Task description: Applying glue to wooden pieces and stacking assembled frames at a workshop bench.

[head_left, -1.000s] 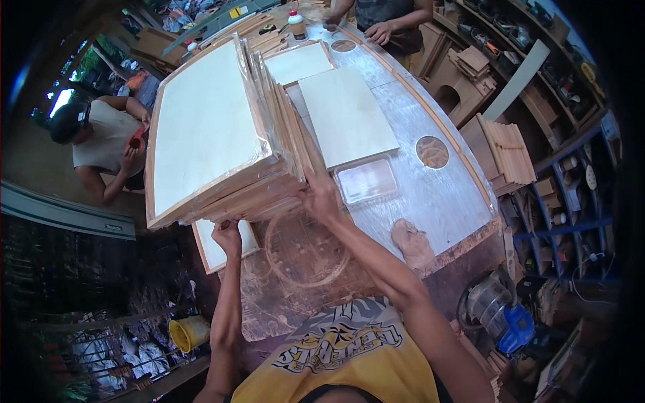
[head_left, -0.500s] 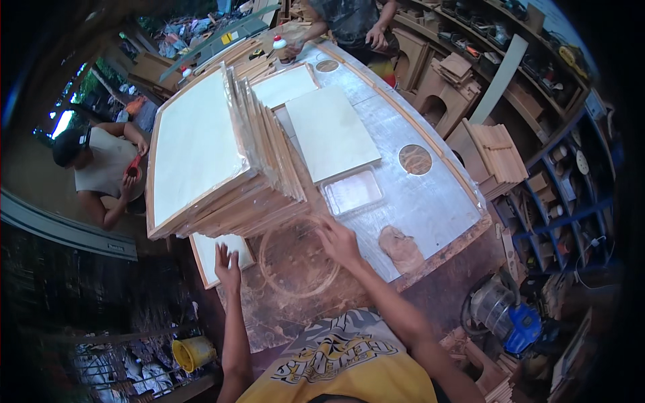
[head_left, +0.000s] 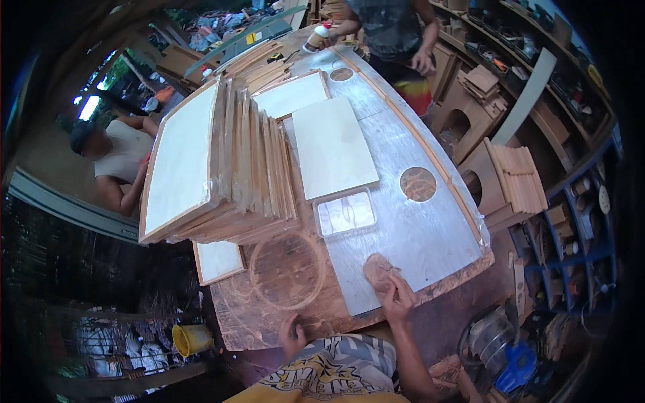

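Note:
A crumpled brown cloth lies near the front edge of the metal-topped sheet. My right hand is closed on its near corner, fingers pinched together. At the near edge of the worktable, close to my shirt, my left hand holds nothing, its fingers loosely curled and apart. Beyond the cloth sits a clear plastic container with pale contents. A white panel lies flat just behind it. To the left rises a tall stack of wood-framed white panels, their edges partly wrapped in clear film.
Under the stack, another framed panel sticks out. A wooden strip runs along the sheet's right side. One person stands at the far end, another at the left. A blue vacuum and yellow bucket stand below.
My right hand has moved right and nearer, onto the cloth, and grips it. My left hand has drawn back from beside the stack to the table's near edge. The view has shifted.

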Demonstrator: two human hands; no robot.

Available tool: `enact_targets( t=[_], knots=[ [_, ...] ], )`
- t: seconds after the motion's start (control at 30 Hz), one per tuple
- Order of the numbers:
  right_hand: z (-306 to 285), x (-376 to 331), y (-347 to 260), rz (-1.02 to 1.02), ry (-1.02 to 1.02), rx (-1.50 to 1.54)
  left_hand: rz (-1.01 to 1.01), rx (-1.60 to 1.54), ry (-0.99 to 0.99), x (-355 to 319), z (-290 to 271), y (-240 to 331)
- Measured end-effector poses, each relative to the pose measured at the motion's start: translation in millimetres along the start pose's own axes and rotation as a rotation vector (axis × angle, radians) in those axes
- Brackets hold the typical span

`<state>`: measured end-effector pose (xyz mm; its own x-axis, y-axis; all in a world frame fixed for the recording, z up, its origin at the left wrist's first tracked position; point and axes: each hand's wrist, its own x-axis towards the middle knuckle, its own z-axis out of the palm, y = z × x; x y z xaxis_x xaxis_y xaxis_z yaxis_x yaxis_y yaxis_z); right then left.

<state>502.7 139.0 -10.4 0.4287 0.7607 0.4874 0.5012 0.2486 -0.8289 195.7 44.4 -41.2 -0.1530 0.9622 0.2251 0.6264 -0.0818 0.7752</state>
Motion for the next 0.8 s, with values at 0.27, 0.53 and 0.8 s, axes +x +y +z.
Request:
enact_targets(
  t=[0.27,0.53,0.8],
  knots=[
    [50,-4,-33,0.144,-0.343,0.464,-0.222,0.328,0.145,-31,-22,11],
    [26,-39,-19,0.251,-0.721,0.489,-0.344,0.547,0.142,-137,-57,-13],
    [45,-46,-21,0.667,-0.674,0.609,-0.351,0.377,0.227,-115,-28,-9]
  ],
)
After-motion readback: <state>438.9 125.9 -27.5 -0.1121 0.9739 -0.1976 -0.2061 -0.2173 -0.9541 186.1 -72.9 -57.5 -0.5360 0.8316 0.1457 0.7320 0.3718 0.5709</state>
